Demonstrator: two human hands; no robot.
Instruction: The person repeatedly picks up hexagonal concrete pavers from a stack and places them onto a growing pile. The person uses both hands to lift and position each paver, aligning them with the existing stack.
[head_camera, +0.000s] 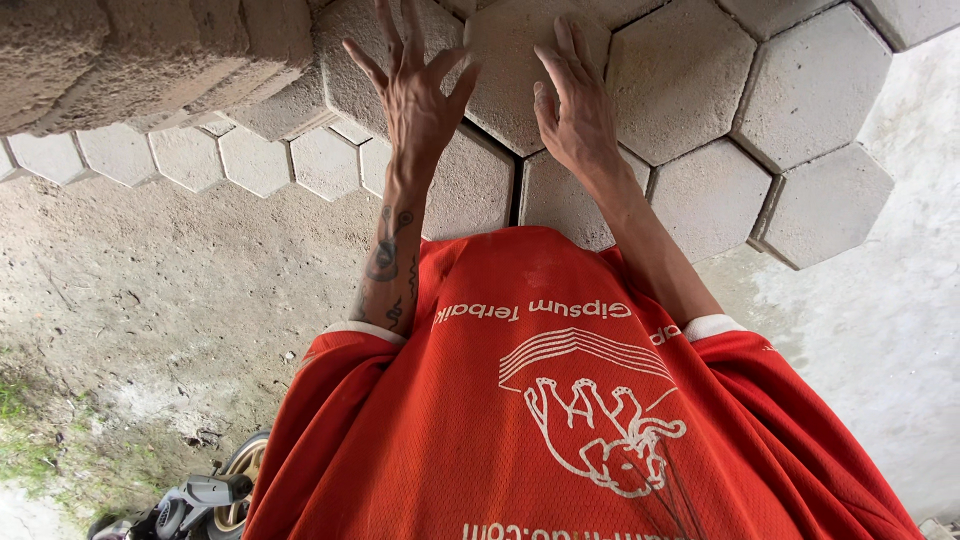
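Both hands lie flat on one grey hexagonal paver (520, 75) at 12 o'clock in the view. The left hand (415, 95), fingers spread wide, rests on its left edge, partly over the neighbouring paver (350, 60). The right hand (575, 110), fingers close together and extended, presses its middle. The paver sits among laid pavers (710, 195) (a dark gap shows below it). A stack of pavers (120, 55) stands at 10 o'clock.

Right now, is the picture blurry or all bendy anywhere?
In the head view, both hands, left hand and right hand, look sharp on the hexagonal paving blocks; light is soft, without hard shadows; edges bend outward from the wide lens; the pale wall looks washed out.
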